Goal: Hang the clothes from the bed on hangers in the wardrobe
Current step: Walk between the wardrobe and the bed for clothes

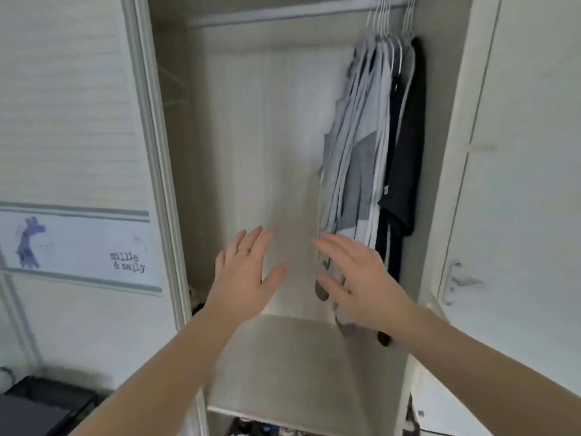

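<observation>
The clothes (361,136) hang in a tight bunch at the upper right of the frame, inside the open wardrobe (267,136): pale blue and grey shirts to the left, a black one (408,136) at the far right. Each is on one of the white hangers (382,23) hooked over the rail (283,12). Their long axis runs straight down, hems pointing towards the shelf (298,357) at lower centre. The left hand (245,275), wearing a ring (244,249), is stretched out at centre with fingers spread, holding nothing. The right hand (361,281) is also spread and empty, in front of the lowest hems; whether it touches them cannot be told.
</observation>
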